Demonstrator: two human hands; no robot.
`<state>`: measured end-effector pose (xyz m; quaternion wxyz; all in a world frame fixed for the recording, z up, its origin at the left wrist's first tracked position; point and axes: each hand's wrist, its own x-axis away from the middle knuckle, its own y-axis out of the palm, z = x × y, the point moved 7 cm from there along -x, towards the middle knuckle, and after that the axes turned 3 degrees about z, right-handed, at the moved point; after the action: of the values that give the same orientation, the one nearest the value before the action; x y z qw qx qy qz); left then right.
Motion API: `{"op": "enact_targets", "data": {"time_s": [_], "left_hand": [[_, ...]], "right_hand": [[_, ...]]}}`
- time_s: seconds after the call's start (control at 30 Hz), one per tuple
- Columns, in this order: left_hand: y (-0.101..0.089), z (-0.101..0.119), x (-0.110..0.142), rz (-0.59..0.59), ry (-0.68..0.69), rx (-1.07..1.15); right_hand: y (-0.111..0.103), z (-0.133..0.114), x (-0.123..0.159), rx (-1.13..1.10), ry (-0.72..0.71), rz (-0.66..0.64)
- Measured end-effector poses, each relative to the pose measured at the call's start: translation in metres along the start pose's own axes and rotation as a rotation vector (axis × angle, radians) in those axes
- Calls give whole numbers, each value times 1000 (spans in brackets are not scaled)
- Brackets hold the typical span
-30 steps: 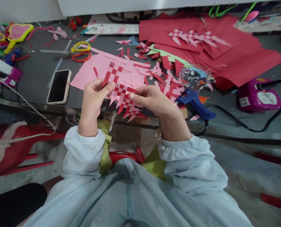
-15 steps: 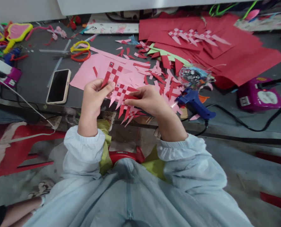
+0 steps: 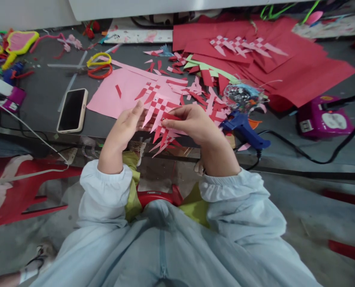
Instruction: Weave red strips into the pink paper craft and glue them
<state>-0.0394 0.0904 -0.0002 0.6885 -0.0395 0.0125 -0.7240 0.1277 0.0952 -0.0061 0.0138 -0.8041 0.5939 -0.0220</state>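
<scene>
A woven piece of red and pink paper strips (image 3: 158,113) hangs just above the table's front edge, between my two hands. My right hand (image 3: 192,123) pinches it from the right, thumb and fingers closed on a red strip. The fingers of my left hand (image 3: 124,128) lie stretched out under the weave's left side and prop it up. Loose strip ends fan out below my right hand. A pink paper sheet (image 3: 120,89) lies on the table right behind the weave.
A phone (image 3: 72,109) lies left of my hands. A blue glue gun (image 3: 243,126) with its black cord rests to the right, near a purple box (image 3: 325,117). Red paper sheets (image 3: 300,67) with more woven pieces cover the back right. Scissors (image 3: 97,65) and scraps sit behind.
My left hand has let go of its pinch on the weave's upper left and now lies flat under it. The weave has tipped away towards the table, still held by my right hand.
</scene>
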Motion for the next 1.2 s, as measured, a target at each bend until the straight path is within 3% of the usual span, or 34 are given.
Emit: {"op": "enact_targets", "data": {"time_s": [0.23, 0.6, 0.83, 1.2], "left_hand": [[12, -12, 3, -171, -161, 40], [28, -25, 12, -324, -338, 99], [25, -18, 21, -219, -420, 15], [16, -15, 14, -137, -346, 8]], "right_hand": [[-1, -3, 3, -20, 6, -94], [-7, 7, -2, -2, 42, 5], [-5, 1, 0, -137, 44, -43], [-5, 4, -2, -210, 101, 10]]}}
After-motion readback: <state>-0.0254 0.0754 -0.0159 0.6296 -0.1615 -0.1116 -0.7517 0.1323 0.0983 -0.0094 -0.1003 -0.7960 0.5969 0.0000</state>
